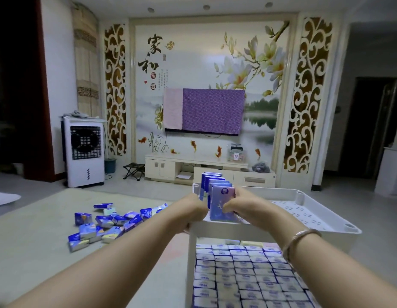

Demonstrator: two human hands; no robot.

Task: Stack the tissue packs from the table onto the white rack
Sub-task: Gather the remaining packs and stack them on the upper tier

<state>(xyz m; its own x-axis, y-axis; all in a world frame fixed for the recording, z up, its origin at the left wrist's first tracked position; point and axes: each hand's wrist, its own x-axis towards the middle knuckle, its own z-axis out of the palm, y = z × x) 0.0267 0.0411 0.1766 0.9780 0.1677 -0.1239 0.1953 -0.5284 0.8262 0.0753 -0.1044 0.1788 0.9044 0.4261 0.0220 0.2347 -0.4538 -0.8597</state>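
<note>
On white rack top tray, both hands, left hand, right hand, gripping tissue pack

Floor: loose tissue packs, white rack.

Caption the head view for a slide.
Both hands set tissue packs upright on the white rack's top tray; loose packs wait.

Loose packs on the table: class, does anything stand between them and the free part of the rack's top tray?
Partly. The loose packs lie left of the rack. The upright row of packs and both hands, left hand and right hand, stand along the tray's left edge. The bare tray to the right stays reachable from above.
</note>
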